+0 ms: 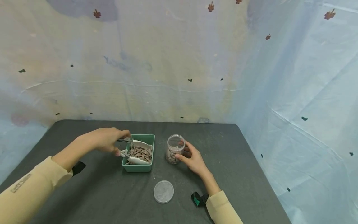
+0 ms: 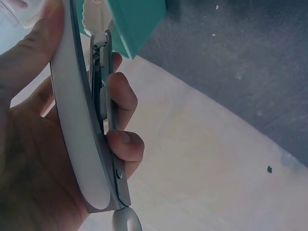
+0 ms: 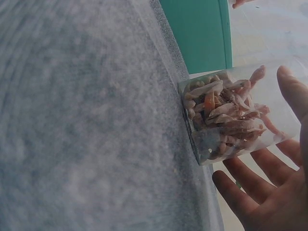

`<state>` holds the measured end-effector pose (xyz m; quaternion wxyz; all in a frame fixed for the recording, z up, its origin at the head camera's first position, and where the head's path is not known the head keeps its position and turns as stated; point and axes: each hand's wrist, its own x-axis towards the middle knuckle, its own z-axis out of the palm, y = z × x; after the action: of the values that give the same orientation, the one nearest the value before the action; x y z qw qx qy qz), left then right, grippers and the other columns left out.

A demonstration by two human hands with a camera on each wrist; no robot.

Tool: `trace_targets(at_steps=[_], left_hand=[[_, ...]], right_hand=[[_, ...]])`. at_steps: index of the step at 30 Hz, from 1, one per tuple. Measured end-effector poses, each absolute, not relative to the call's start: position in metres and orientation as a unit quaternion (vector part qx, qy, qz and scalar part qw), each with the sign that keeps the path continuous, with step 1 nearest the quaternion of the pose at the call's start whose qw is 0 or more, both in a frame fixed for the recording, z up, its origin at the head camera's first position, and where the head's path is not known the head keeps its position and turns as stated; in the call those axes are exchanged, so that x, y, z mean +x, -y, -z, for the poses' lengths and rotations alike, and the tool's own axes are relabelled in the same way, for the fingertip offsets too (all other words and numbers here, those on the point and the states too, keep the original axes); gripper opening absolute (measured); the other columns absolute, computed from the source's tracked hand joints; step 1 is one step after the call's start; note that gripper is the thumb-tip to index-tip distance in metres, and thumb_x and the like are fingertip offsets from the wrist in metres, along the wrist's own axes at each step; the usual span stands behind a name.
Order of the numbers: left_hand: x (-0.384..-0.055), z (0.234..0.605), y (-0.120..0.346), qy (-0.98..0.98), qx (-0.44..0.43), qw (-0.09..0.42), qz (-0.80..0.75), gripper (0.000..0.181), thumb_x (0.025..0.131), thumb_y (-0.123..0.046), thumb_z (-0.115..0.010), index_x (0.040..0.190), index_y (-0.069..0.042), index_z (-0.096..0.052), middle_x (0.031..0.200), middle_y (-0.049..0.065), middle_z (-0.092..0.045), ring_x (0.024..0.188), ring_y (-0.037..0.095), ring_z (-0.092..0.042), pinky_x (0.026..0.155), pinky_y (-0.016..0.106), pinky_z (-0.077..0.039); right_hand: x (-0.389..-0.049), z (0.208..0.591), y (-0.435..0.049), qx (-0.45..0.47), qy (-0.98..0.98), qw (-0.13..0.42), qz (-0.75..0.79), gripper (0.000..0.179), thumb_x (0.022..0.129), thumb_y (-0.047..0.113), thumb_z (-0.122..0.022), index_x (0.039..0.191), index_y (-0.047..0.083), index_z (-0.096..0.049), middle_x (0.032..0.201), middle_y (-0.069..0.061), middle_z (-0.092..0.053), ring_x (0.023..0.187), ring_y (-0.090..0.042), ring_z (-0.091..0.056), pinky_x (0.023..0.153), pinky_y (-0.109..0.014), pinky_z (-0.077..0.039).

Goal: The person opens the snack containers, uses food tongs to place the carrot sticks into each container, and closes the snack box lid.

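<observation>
My left hand (image 1: 107, 140) grips a pair of tongs (image 2: 79, 115) with white, scalloped ends. The tongs are spread apart inside a green rectangular bin (image 1: 137, 169), over a heap of brownish-grey dried strips (image 1: 140, 152). In the left wrist view the thumb lies along one tong arm and the fingertips curl round the other. My right hand (image 1: 195, 160) holds a clear, lidless jar (image 1: 172, 151) upright on the table, thumb on one side and fingers on the other. Similar strips (image 3: 226, 110) fill the lower part of the jar.
A round clear lid (image 1: 163, 192) lies flat on the dark grey table (image 1: 112, 199), in front of the bin and jar. Pale patterned sheeting (image 1: 156, 62) hangs behind the table and along its right side. Black wrist straps (image 1: 199, 199) sit close to the tabletop.
</observation>
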<state>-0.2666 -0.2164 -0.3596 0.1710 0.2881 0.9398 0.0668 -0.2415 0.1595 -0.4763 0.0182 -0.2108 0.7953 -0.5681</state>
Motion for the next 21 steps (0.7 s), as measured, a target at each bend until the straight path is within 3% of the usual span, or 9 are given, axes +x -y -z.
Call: trace_targets(at_steps=[7, 11, 15, 21], left_hand=[[-0.261, 0.365, 0.221, -0.941, 0.298, 0.145, -0.065, 0.065, 0.087, -0.039, -0.086, 0.14, -0.013, -0.057, 0.133, 0.01, -0.067, 0.114, 0.034, -0.068, 0.085, 0.055, -0.055], [-0.258, 0.366, 0.223, -0.944, 0.302, 0.119, -0.06, 0.062, 0.088, -0.04, -0.085, 0.139, -0.017, -0.06, 0.132, 0.007, -0.068, 0.111, 0.031, -0.069, 0.079, 0.05, -0.056], [-0.255, 0.364, 0.225, -0.945, 0.305, 0.099, -0.062, 0.059, 0.088, -0.038, -0.084, 0.138, -0.019, -0.062, 0.131, 0.005, -0.07, 0.097, 0.025, -0.071, 0.066, 0.037, -0.053], [-0.252, 0.356, 0.227, -0.948, 0.308, 0.068, -0.048, 0.05, 0.088, -0.034, -0.084, 0.133, -0.022, -0.065, 0.121, -0.001, -0.073, 0.092, 0.02, -0.072, 0.072, 0.041, -0.057]], right_hand=[[-0.241, 0.478, -0.16, -0.21, -0.797, 0.007, 0.567, 0.07, 0.096, 0.01, -0.077, 0.157, -0.001, -0.042, 0.152, -0.025, -0.051, 0.134, -0.043, -0.056, 0.105, -0.062, -0.048], [-0.241, 0.479, -0.161, -0.209, -0.798, 0.01, 0.565, 0.07, 0.097, 0.01, -0.076, 0.157, -0.001, -0.041, 0.152, -0.024, -0.051, 0.134, -0.042, -0.056, 0.105, -0.061, -0.047], [-0.242, 0.479, -0.161, -0.211, -0.795, 0.011, 0.568, 0.071, 0.097, 0.01, -0.076, 0.157, -0.001, -0.041, 0.153, -0.024, -0.05, 0.134, -0.041, -0.056, 0.106, -0.061, -0.047], [-0.242, 0.479, -0.161, -0.215, -0.791, 0.015, 0.573, 0.071, 0.097, 0.009, -0.075, 0.158, 0.0, -0.04, 0.154, -0.027, -0.048, 0.135, -0.043, -0.054, 0.106, -0.062, -0.046]])
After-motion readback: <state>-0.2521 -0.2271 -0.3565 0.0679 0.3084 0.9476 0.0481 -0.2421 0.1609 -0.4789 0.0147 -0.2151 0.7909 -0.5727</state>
